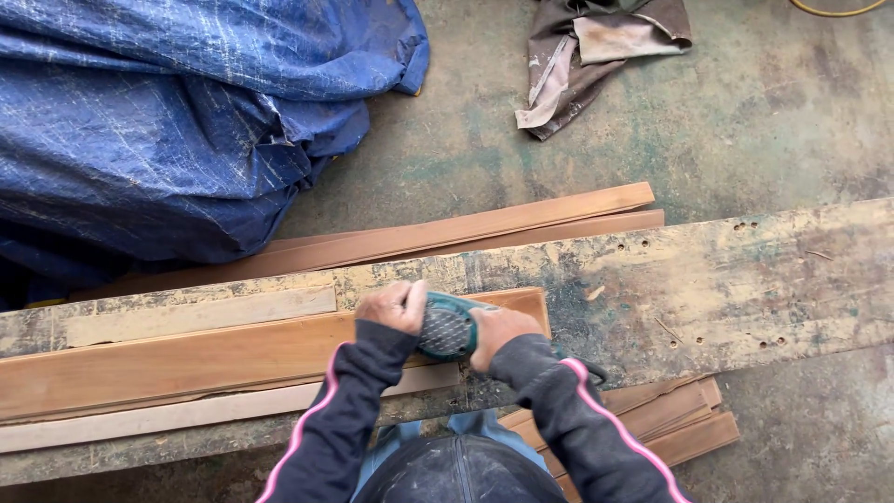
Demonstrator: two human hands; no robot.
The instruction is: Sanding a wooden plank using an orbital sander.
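My left hand and my right hand both grip a green hand-held sander from either side. The sander rests on the right end of a reddish-brown wooden board lying along a worn, paint-stained workbench plank. A paler strip of wood lies along the board's near edge. Both arms wear dark sleeves with a pink stripe.
A crumpled blue tarpaulin fills the upper left. Long wooden slats lie on the floor behind the bench, and more boards are stacked below its near side. A brown cloth lies on the concrete floor at the top.
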